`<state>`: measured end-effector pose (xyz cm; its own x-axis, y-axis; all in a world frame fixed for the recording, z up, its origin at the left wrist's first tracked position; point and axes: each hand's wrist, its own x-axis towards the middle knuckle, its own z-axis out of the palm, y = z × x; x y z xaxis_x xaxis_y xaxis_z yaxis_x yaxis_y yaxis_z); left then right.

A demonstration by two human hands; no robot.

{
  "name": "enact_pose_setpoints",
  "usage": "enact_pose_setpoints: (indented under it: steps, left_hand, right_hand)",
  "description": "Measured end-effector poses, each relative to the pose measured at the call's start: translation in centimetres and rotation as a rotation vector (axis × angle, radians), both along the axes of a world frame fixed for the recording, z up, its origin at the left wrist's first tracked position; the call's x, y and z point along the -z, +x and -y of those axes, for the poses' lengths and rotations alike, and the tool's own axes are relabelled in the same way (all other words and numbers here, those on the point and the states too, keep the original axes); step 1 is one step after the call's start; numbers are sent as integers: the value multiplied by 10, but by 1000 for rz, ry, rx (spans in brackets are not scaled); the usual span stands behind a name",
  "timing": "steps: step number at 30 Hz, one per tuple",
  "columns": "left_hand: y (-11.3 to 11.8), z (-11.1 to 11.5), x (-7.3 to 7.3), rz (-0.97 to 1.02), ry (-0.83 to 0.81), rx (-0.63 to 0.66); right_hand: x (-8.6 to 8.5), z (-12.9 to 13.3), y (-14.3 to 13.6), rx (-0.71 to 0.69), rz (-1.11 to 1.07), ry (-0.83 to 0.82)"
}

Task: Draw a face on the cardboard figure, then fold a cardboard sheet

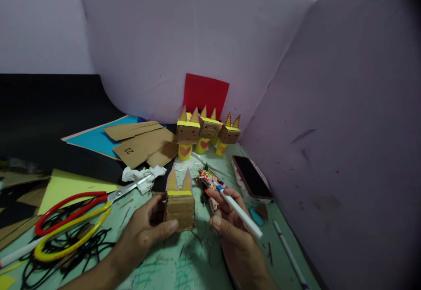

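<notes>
The eared cardboard box, clamped by the fingers of the left hand, is at the near middle of the desk. The right hand grips a white marker. Scissors over black cord crowd the left; a phone lies right, box figures behind.

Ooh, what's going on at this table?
A person's left hand holds a small cardboard box topped with two pointed horns; its near side is plain. The right hand holds a white pen. Farther back, similar cardboard-headed figures stand in front of a red sheet. Open scissors lie to the left.
</notes>
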<state>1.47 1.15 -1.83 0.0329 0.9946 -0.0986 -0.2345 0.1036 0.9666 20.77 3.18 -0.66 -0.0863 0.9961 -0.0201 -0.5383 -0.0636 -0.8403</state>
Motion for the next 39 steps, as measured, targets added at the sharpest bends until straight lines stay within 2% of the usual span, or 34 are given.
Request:
enact_pose_setpoints:
  steps: [4,8,11,14,17,23,28,30,32,35,39]
  left_hand:
    - [0,0,2,-19,21,13]
    - [-1,1,4,-6,4,17]
    - [0,0,3,3,8,13]
    - [2,0,0,14,22,40]
    - [5,-2,-7,29,57,58]
    - [16,-4,-19,157,33,80]
    - [22,-2,-14,193,-77,2]
    - [23,-1,-10,200,-142,-14]
    - [23,0,-7,196,-186,-22]
    - [24,1,-3,191,-182,-20]
    - [23,-1,-1,198,-169,-1]
  right_hand:
    - [8,-4,0,211,199,9]
    - [12,-6,-2,267,365,22]
    - [15,-4,-6,158,366,113]
    - [18,-1,-13,-81,297,226]
    - [15,-3,-19,-206,231,198]
    - [4,-8,-23,-172,183,77]
    - [12,4,-24,-133,259,111]
    - [14,6,-19,-54,346,158]
    - [13,4,-12,106,440,170]
    - [11,-2,-2,298,454,139]
    - [12,3,4,347,433,225]
